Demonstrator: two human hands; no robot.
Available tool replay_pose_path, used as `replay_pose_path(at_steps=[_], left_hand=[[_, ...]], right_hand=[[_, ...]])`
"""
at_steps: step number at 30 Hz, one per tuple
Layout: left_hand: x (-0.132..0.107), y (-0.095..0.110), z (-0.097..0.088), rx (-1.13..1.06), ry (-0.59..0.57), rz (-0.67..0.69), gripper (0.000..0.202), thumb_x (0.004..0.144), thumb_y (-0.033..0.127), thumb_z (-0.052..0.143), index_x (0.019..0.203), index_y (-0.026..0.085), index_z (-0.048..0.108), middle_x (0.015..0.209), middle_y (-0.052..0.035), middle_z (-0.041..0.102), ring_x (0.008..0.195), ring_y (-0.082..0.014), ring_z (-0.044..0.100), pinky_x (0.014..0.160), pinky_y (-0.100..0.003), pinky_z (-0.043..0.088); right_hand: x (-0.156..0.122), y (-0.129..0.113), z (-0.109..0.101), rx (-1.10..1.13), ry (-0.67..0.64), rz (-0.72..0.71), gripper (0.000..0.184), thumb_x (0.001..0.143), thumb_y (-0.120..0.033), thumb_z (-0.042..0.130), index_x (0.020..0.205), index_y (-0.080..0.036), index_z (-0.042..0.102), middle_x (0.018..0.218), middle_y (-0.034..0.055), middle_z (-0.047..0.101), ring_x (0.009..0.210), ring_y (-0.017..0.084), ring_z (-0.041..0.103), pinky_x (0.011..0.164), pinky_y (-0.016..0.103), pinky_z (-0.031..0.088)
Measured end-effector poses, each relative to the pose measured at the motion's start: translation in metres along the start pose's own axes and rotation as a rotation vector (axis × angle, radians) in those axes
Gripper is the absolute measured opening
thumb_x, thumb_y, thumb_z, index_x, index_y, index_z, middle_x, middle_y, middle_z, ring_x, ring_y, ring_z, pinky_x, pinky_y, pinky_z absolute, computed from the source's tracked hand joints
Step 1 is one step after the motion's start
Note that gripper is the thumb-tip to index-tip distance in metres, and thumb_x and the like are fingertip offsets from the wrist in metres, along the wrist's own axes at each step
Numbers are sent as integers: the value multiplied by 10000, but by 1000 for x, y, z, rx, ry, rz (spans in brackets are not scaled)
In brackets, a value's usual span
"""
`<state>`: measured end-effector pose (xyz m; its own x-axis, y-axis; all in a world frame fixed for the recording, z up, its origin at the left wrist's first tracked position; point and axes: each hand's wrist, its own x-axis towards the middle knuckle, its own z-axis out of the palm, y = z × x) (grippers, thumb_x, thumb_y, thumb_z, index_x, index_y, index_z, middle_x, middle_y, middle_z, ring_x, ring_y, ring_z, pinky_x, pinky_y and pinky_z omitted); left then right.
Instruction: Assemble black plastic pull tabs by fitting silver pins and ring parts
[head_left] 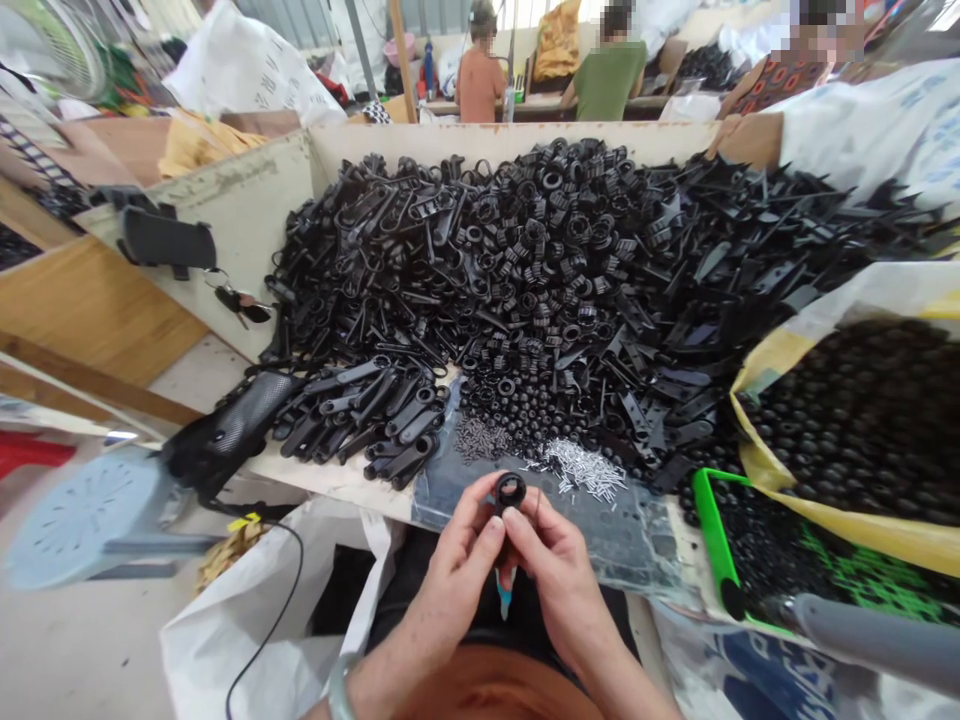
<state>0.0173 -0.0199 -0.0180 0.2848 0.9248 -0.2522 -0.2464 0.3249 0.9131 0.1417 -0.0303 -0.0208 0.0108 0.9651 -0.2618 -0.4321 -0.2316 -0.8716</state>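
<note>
Both hands meet in front of me at the near edge of the worktable. My left hand (466, 548) and my right hand (546, 545) are closed on one black plastic part with a ring-shaped end (511, 489). Both thumbs press just below the ring, and the fingers hide the rest of the part. A light-blue pointed tip (505, 598) shows beneath the hands; what it belongs to is hidden. Just beyond lie silver pins (585, 470), small dark screw-like pieces (481, 438) and black balls (534, 400).
Black plastic parts (450, 260) are heaped behind. Long black pieces (360, 410) lie at left. A yellow-edged sack of black balls (862, 420) and a green tray (705, 510) stand right. A phone holder (169, 240) and blue stool (90, 510) are left. People (611, 75) are at the back.
</note>
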Motion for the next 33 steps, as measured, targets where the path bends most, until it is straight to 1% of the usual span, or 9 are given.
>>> replay_pose_path(at_steps=[8, 11, 15, 18, 21, 25, 29, 31, 33], left_hand=[[-1, 0, 0, -97, 48, -55, 443, 940, 486, 689, 1308, 257, 593, 1105, -73, 719, 608, -62, 495, 498, -155, 409], [-2, -4, -1, 2, 91, -21, 448, 971, 521, 622, 1341, 269, 595, 1222, -93, 698, 574, -56, 469, 473, -169, 402], [-6, -5, -2, 197, 98, 31, 466, 1000, 534, 551, 1374, 262, 607, 1346, -112, 655, 655, -101, 546, 536, -215, 472], [-4, -4, -2, 259, 84, 41, 481, 1012, 535, 519, 1376, 236, 612, 1223, -106, 696, 657, -106, 528, 566, -223, 472], [6, -4, 0, 285, 76, 23, 497, 1003, 541, 525, 1358, 209, 627, 926, -55, 696, 591, -95, 465, 519, -207, 415], [20, 2, -1, 70, 14, -96, 574, 942, 547, 631, 1384, 183, 590, 675, 34, 555, 513, -72, 402, 452, -172, 325], [20, 15, -5, -214, -227, -209, 787, 865, 407, 773, 1541, 229, 411, 869, -28, 673, 709, -134, 631, 640, -241, 533], [17, 20, -5, -234, -237, -192, 804, 858, 354, 785, 1550, 234, 394, 926, -47, 694, 764, -158, 668, 656, -263, 561], [14, 24, -3, -226, -180, -142, 764, 881, 349, 764, 1544, 234, 401, 913, -47, 700, 759, -170, 677, 585, -242, 541]], right_hand=[[-3, 4, 5, -35, -22, 4, 335, 906, -529, 726, 1011, -211, 752, 861, -11, 536, 551, 84, 550, 488, 216, 499], [-3, 4, 3, -78, -53, -2, 318, 912, -515, 724, 933, -199, 745, 827, -13, 560, 535, 86, 571, 517, 222, 488], [-2, 1, -3, -101, -53, -16, 320, 912, -507, 725, 852, -192, 721, 794, -5, 587, 581, 111, 580, 559, 238, 490], [1, 0, -5, -176, -40, -74, 358, 905, -495, 733, 731, -183, 703, 770, 5, 598, 664, 136, 596, 642, 252, 517], [7, 3, -3, -165, 20, -85, 457, 856, -523, 774, 597, -174, 632, 707, 1, 583, 654, 132, 586, 641, 245, 521], [16, 3, -3, -45, 66, 26, 472, 806, -589, 795, 668, -192, 579, 585, -49, 516, 477, 112, 529, 481, 242, 487], [21, -12, -10, 15, -3, 123, 426, 813, -567, 804, 758, -181, 634, 521, -94, 405, 395, 68, 385, 386, 204, 394], [22, -19, -13, 26, -25, 145, 433, 788, -560, 834, 767, -164, 659, 539, -93, 387, 423, 55, 351, 381, 179, 343], [21, -22, -15, 30, 13, 131, 439, 773, -562, 851, 894, -166, 707, 574, -83, 427, 462, 57, 367, 404, 169, 329]])
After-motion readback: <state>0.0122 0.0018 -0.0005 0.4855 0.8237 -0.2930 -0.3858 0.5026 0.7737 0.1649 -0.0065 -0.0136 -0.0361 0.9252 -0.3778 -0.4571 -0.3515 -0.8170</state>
